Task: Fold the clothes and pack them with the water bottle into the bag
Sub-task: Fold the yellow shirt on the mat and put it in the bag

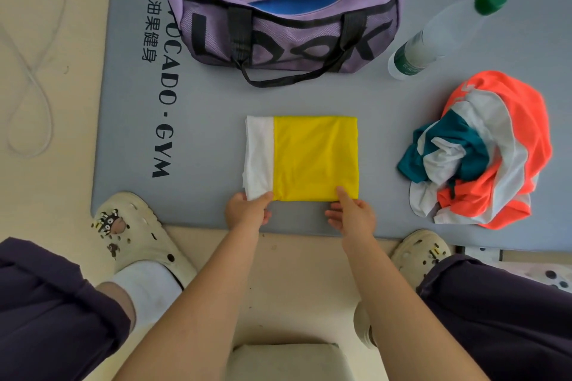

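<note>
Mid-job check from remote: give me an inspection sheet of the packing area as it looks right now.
Surface: grey gym mat with black lettering, lying on a beige floor.
Job's things: folded yellow and white garment flat mid-mat; purple duffel bag unzipped, something blue inside; water bottle with green cap beside the bag; unfolded orange, white and teal clothes pile at the right.
Clutter: nothing seen.
Hands: left hand pinches the garment's near left corner; right hand touches its near edge, fingers fairly straight.
Cables: thin looped cord on the floor, left of the mat.
Surroundings: person's cream clogs at the mat's near edge.
</note>
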### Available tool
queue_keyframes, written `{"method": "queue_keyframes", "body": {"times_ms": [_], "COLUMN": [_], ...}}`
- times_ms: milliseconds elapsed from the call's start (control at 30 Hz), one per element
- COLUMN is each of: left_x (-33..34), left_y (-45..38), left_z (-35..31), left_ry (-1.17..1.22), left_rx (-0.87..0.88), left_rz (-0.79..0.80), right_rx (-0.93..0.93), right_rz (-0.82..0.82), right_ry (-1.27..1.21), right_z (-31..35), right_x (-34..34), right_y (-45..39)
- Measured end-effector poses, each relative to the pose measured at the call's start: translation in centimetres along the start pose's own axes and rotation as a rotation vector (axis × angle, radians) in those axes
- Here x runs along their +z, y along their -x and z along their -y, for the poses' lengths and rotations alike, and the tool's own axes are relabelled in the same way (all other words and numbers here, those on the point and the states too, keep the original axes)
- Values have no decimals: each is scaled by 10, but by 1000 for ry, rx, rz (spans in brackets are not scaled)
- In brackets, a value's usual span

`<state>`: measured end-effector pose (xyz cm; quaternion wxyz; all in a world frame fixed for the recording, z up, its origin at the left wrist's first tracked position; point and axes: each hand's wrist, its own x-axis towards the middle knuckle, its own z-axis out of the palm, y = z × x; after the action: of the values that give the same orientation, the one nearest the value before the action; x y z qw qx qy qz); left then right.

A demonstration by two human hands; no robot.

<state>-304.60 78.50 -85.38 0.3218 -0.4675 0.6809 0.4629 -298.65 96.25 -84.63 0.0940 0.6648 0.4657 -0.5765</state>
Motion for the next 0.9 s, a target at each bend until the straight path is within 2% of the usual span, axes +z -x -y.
{"method": "queue_keyframes", "body": {"times_ms": [67, 133, 233, 367, 533, 700, 800, 900], "left_x": [-8, -12, -5, 19, 33, 36, 31, 13], "left_y": [0, 0, -9, -17, -23, -28, -30, -22], "left_z": [-5, -16, -44, -78, -89, -88, -85, -83], "left_ry": [-102, -145, -267, -473, -477, -460, -362, -132], "left_rx": [111, 333, 520, 451, 267, 252, 258, 268], "left_rz": [-138, -271, -287, -167, -91, -13, 20, 205], "right_rx": [-51, -147, -373, -512, -453, -394, -414, -403], "right_rz": [-161, -257, -199, -86, -24, 49, 131, 262], "right_ry": [36, 72, 220, 399, 588, 743, 683, 467], "right_z": [8, 19, 38, 67, 82, 95, 99, 103], "right_x": [-5, -9, -9, 6, 27, 31, 27, 18], "right_y": [0, -2, -12, -26, -40, -37, -29, -16]}}
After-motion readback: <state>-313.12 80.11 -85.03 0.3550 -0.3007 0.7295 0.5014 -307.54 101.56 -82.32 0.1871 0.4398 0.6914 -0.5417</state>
